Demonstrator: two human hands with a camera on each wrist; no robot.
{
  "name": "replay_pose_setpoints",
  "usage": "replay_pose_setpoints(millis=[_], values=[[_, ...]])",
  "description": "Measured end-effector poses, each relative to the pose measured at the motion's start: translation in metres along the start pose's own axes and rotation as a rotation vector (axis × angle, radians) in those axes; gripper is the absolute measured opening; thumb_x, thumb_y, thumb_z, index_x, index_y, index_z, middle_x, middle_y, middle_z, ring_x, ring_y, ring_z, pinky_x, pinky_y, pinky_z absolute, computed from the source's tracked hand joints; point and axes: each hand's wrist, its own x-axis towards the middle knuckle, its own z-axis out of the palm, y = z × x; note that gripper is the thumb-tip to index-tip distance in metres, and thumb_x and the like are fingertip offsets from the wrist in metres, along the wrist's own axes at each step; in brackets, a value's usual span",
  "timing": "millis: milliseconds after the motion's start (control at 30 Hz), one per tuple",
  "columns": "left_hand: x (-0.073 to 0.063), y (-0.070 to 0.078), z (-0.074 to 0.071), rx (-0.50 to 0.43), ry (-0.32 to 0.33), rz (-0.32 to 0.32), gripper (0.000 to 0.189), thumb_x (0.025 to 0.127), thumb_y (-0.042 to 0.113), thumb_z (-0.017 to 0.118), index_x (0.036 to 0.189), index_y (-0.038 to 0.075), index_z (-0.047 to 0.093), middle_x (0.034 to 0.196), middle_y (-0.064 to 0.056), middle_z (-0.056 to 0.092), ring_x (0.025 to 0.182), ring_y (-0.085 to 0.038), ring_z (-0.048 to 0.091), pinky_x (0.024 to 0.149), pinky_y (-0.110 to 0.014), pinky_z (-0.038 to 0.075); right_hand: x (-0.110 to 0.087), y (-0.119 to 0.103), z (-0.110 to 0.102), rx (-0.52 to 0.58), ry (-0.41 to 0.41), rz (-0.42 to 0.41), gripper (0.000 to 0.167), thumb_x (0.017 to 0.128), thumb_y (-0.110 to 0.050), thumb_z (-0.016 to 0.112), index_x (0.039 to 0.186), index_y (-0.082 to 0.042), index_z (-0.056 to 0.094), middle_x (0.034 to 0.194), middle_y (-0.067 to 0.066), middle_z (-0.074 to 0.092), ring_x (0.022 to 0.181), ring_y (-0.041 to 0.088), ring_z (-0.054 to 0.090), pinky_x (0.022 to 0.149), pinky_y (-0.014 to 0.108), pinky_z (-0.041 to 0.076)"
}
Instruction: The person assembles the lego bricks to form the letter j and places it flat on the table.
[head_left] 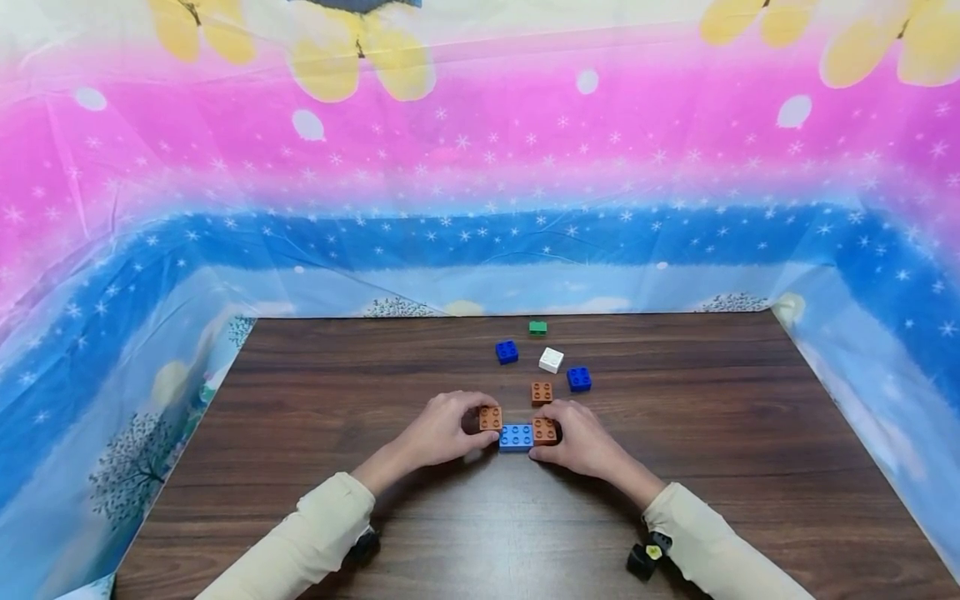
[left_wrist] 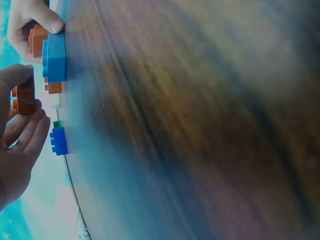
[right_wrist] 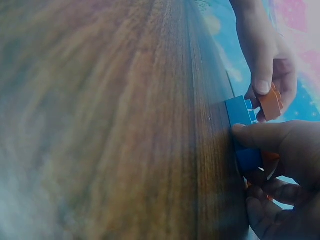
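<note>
Between thumb and fingers, my left hand (head_left: 441, 431) pinches an orange square toy brick (head_left: 491, 418). In the left wrist view this orange brick (left_wrist: 26, 97) is raised off the table, its studs facing up. My right hand (head_left: 583, 442) grips a longer light blue brick (head_left: 515, 437) at its right end, where a second orange brick (head_left: 543, 430) sits on top. The light blue brick (right_wrist: 237, 111) stands on the table in the right wrist view, my right thumb against its side. The left-hand brick is close to its bare left end.
Behind the hands lie another orange brick (head_left: 542, 392), two dark blue bricks (head_left: 507, 352), a white brick (head_left: 551, 360) and a small green brick (head_left: 537, 328). The brown wooden table (head_left: 337, 375) meets a patterned cloth (head_left: 480, 237) at its back and sides.
</note>
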Motion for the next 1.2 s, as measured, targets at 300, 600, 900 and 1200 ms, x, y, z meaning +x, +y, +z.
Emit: replay_pose_setpoints(millis=[300, 600, 900, 1200], values=[[-0.0042, 0.0035, 0.0018, -0.011, -0.039, 0.021, 0.044, 0.089, 0.033, 0.080, 0.127, 0.013, 0.070, 0.102, 0.006, 0.071, 0.086, -0.007, 0.058, 0.078, -0.029, 0.048, 0.0005, 0.0002, 0.0007, -0.009, -0.002, 0.002, 0.043, 0.078, -0.031, 0.090, 0.113, -0.013, 0.074, 0.098, -0.004, 0.066, 0.085, 0.012, 0.054, 0.073, 0.036, 0.042], [-0.0039, 0.0023, 0.0044, -0.010, -0.083, 0.037, 0.049, 0.092, 0.037, 0.078, 0.132, 0.011, 0.069, 0.105, 0.002, 0.072, 0.084, -0.006, 0.057, 0.076, -0.028, 0.047, -0.0003, -0.0011, -0.0005, -0.007, -0.008, 0.021, 0.043, 0.079, -0.031, 0.090, 0.114, -0.012, 0.073, 0.099, -0.004, 0.066, 0.087, 0.013, 0.054, 0.075, 0.037, 0.044], [-0.0022, -0.0022, 0.0056, -0.028, -0.098, 0.052, 0.048, 0.093, 0.037, 0.077, 0.132, 0.011, 0.069, 0.100, 0.007, 0.069, 0.077, -0.004, 0.058, 0.069, -0.024, 0.048, 0.0003, -0.0019, 0.0004, -0.012, -0.005, 0.005, 0.041, 0.079, -0.030, 0.090, 0.112, -0.013, 0.073, 0.095, -0.006, 0.064, 0.085, 0.012, 0.053, 0.073, 0.036, 0.042], [0.0010, 0.0010, 0.0025, -0.008, -0.110, 0.057, 0.048, 0.092, 0.036, 0.078, 0.131, 0.009, 0.070, 0.104, 0.003, 0.071, 0.081, -0.008, 0.061, 0.069, -0.023, 0.049, 0.0007, -0.0011, 0.0009, -0.018, -0.005, 0.001, 0.043, 0.078, -0.031, 0.090, 0.113, -0.012, 0.073, 0.097, -0.005, 0.065, 0.087, 0.013, 0.055, 0.074, 0.037, 0.044]])
